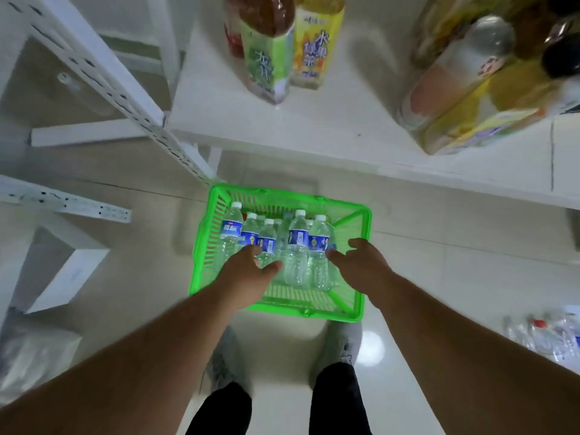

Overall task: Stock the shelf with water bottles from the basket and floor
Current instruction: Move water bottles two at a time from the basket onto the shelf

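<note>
Several clear plastic water bottles (pixel 297 246) with white caps and blue labels stand packed in the green slatted plastic basket (pixel 354 296) on the pale floor, right below the white shelf (pixel 329 133). Both hands are over them: my left hand (pixel 248 271) with fingers loosely spread, thumb out, holding nothing; my right hand (pixel 361 265) likewise spread, just beside the rightmost bottle. I'd call this the reach-in step. Next, each hand needs to wrap a bottle body and lift. Long axes run roughly vertical, caps up towards the shelf.
</note>
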